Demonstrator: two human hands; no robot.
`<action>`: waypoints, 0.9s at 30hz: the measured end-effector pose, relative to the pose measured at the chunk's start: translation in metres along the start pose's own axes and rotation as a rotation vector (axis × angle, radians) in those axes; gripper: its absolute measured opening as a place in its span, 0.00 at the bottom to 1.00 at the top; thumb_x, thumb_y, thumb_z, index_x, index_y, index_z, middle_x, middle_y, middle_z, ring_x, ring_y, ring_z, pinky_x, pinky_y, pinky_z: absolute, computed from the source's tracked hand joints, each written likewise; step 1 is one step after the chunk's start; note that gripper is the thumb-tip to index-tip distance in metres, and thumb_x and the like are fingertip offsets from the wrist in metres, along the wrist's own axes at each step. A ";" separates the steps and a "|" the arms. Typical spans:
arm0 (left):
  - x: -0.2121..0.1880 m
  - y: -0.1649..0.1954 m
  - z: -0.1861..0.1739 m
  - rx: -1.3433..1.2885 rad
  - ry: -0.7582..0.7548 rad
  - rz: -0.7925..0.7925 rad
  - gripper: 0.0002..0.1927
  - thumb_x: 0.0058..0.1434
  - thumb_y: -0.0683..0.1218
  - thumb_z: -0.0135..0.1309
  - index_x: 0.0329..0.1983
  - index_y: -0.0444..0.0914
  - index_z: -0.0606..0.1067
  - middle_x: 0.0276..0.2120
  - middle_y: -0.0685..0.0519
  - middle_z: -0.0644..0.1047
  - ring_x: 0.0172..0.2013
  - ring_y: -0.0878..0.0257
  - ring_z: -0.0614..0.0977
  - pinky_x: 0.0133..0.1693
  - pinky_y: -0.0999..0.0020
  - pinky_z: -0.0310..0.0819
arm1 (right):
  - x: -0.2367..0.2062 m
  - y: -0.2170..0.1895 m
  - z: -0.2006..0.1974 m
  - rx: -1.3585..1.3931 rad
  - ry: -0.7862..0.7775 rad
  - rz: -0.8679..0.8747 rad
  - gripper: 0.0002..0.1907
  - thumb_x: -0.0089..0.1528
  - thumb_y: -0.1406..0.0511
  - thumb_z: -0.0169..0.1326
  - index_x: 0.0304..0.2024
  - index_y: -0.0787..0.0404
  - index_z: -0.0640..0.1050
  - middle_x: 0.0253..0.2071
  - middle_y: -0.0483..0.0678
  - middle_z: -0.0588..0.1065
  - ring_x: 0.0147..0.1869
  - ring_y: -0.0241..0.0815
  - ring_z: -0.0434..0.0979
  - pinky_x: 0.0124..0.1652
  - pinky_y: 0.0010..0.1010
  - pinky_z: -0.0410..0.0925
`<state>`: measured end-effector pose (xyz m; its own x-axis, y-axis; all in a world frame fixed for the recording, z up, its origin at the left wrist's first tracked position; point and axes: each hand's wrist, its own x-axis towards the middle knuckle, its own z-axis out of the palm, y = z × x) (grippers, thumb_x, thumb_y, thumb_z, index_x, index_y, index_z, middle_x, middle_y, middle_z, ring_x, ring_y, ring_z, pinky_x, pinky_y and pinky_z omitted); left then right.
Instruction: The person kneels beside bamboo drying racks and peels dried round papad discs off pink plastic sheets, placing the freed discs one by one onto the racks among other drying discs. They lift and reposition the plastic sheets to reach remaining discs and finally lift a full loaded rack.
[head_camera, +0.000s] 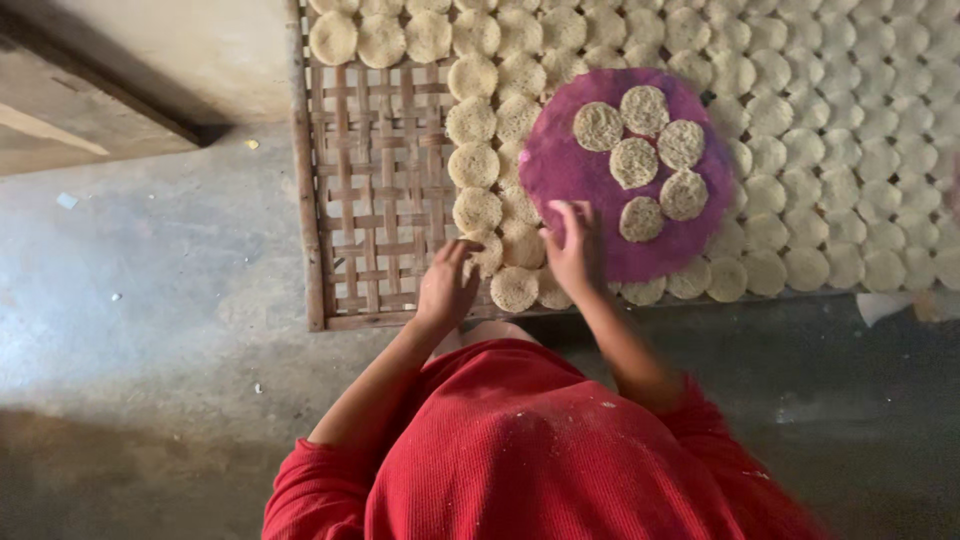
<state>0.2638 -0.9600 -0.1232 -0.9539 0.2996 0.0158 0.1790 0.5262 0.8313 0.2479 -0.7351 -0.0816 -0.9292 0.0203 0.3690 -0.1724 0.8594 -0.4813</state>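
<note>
Most of the woven bamboo rack (372, 190) is already covered: pale round cakes (800, 120) lie edge to edge across the upper and right parts of the frame, row upon row. What remains open is the strip of bare lattice at centre left, from under the top row down to the rack's near edge, so the filling looks well past halfway, by my reckoning. A round purple tray (570, 165) rests on top of the laid cakes at centre, and six cakes (634, 162) sit on it, not yet placed. The left hand (446, 285) is down at the edge of the filled area, fingers slightly spread and touching a cake (489, 253) in the last column. The right hand (575, 250) sits at the tray's lower left rim, fingers bent, though the blur keeps me from telling whether they pinch anything. The person's red sleeves (520, 450) fill the bottom of the frame. To the left is grey concrete floor (150, 300) with a wooden board (70, 110) at upper left. Nothing blocks the bare lattice; only the tray itself covers some finished cakes.
</note>
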 end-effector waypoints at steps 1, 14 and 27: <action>0.004 0.009 0.011 0.026 -0.070 0.098 0.17 0.62 0.41 0.56 0.55 0.40 0.74 0.55 0.48 0.75 0.52 0.48 0.79 0.49 0.55 0.78 | 0.002 0.019 -0.014 -0.102 0.081 0.003 0.25 0.55 0.69 0.70 0.51 0.60 0.74 0.47 0.53 0.74 0.56 0.55 0.72 0.55 0.44 0.67; 0.072 0.051 0.126 0.515 -0.274 0.437 0.30 0.61 0.41 0.52 0.69 0.41 0.65 0.73 0.47 0.60 0.72 0.51 0.62 0.68 0.44 0.56 | 0.017 0.093 -0.076 0.151 -0.065 0.776 0.12 0.69 0.58 0.61 0.39 0.58 0.76 0.33 0.53 0.80 0.36 0.43 0.80 0.39 0.36 0.70; 0.076 0.034 0.036 -0.047 0.032 0.060 0.14 0.65 0.42 0.54 0.54 0.42 0.75 0.59 0.49 0.74 0.52 0.51 0.81 0.53 0.57 0.77 | -0.030 0.121 -0.090 1.131 -0.200 0.847 0.23 0.64 0.55 0.59 0.55 0.61 0.73 0.52 0.49 0.74 0.56 0.44 0.75 0.55 0.39 0.71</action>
<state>0.2063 -0.8909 -0.1141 -0.9491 0.3036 0.0838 0.2256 0.4698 0.8534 0.2845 -0.5859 -0.0790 -0.8952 0.1599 -0.4160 0.3733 -0.2407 -0.8959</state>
